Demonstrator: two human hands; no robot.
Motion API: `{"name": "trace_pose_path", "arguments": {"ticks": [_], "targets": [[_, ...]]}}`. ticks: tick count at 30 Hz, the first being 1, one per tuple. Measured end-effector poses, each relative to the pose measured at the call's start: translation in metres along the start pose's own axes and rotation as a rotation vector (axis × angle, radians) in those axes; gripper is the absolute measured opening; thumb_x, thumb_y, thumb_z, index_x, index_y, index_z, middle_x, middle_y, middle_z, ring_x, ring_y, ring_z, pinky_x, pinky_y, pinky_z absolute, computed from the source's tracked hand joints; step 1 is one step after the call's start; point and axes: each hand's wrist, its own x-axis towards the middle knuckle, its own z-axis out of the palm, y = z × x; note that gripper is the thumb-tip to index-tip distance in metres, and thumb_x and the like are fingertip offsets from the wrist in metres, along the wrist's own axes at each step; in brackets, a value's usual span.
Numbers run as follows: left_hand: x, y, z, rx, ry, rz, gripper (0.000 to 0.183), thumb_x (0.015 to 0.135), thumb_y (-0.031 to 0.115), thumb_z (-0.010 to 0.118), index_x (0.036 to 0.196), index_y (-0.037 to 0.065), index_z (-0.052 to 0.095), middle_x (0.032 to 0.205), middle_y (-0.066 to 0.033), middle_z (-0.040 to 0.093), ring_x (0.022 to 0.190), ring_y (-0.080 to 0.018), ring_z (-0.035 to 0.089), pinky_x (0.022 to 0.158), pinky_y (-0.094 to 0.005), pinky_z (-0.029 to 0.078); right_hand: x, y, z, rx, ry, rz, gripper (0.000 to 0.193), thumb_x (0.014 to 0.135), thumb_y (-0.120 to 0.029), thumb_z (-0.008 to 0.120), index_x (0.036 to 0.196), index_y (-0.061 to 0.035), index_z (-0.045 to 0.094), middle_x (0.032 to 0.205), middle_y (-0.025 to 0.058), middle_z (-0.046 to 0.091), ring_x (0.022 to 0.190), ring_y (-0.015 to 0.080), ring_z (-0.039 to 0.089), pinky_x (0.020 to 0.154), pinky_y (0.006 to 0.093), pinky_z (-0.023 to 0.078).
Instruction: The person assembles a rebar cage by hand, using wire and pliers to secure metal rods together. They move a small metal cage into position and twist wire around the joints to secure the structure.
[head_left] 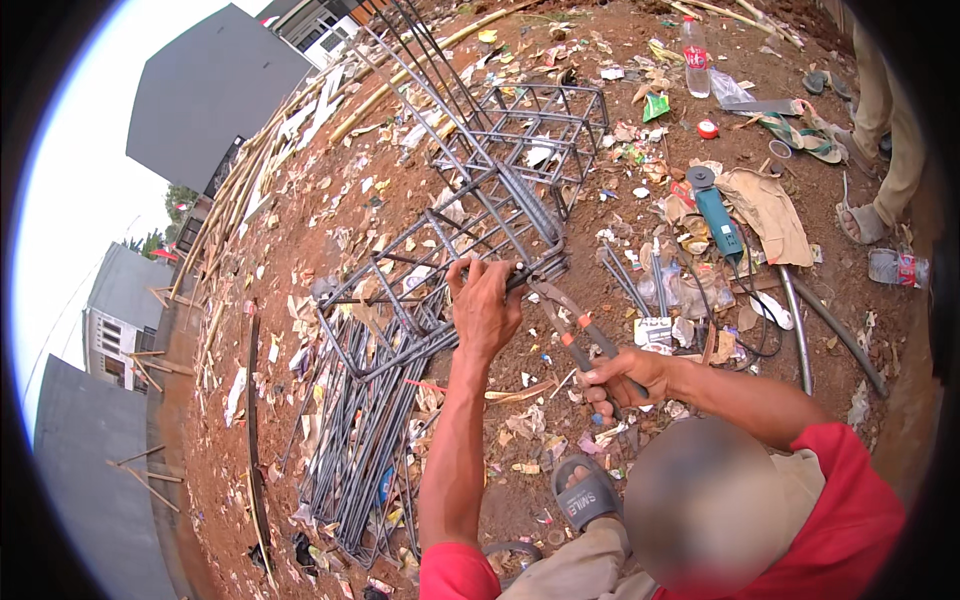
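1. Steel frame [528,205], just ahead of the left fingers: its long bars and square rings already stand joined as an open cage.
2. The left hand [487,305] has its fingers curled, pinching a bar at the frame's near corner; the thumb's contact is partly hidden.
3. The right hand [628,378] has its fingers wrapped around the pincers [577,332], whose tip reaches that corner, just beside the left fingertips.
4. With both 2 hands there, this 1 corner seems unfinished; any wire is too small to tell.
5. Loose rods [352,440], nearer the body than the left fingers, lie unjoined.
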Motion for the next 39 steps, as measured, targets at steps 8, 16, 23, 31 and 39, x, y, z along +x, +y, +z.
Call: {"name": "trace_pose_path", "arguments": {"ticks": [8,16,23,31,39], "targets": [[-0.001,0.004,0.002,0.000,0.022,-0.009,0.030,0.071,0.011,0.077,0.098,0.012,0.064,0.087,-0.0012,0.066,0.093,-0.0214,0.057,0.101,-0.0389,0.029,0.003,0.010,0.012,0.124,0.046,0.030,0.019,0.098,-0.026,0.056,0.090,-0.0140,0.044,0.068,-0.0037,0.045,0.055,0.0104,0.044,0.052,0.0313,0.040],[0.002,0.004,0.001,-0.004,0.028,0.005,0.031,0.070,0.010,0.077,0.098,0.012,0.065,0.084,-0.0010,0.065,0.091,-0.0223,0.057,0.100,-0.0393,0.031,0.007,0.013,0.027,0.110,0.115,-0.028,0.022,0.099,-0.025,0.055,0.085,-0.0142,0.042,0.066,-0.0050,0.041,0.053,0.0080,0.040,0.049,0.0289,0.036],[0.000,-0.005,0.001,-0.005,0.003,-0.009,0.031,0.070,0.008,0.076,0.099,0.010,0.065,0.086,-0.0018,0.064,0.093,-0.0224,0.057,0.100,-0.0387,0.030,0.018,0.020,0.028,0.136,0.113,-0.017,0.021,0.099,-0.025,0.056,0.085,-0.0150,0.043,0.066,-0.0055,0.041,0.052,0.0072,0.040,0.047,0.0279,0.035],[0.001,-0.008,-0.003,-0.019,0.007,-0.012,0.034,0.069,0.012,0.079,0.100,0.012,0.065,0.086,-0.0021,0.064,0.095,-0.0234,0.055,0.101,-0.0387,0.029,0.002,0.019,0.035,-0.040,0.211,-0.101,0.020,0.096,-0.021,0.061,0.085,-0.0113,0.046,0.065,-0.0041,0.039,0.052,0.0079,0.038,0.047,0.0284,0.036],[0.015,-0.010,0.010,0.016,0.026,-0.038,0.040,0.076,0.044,0.078,0.096,0.011,0.068,0.084,-0.0034,0.065,0.101,-0.0262,0.055,0.101,-0.0388,0.029,-0.097,0.064,-0.091,-0.987,0.983,-0.115,0.028,0.084,-0.026,0.070,0.090,-0.0028,0.057,0.069,0.0072,0.058,0.063,0.0198,0.059,0.059,0.0359,0.047]]}}
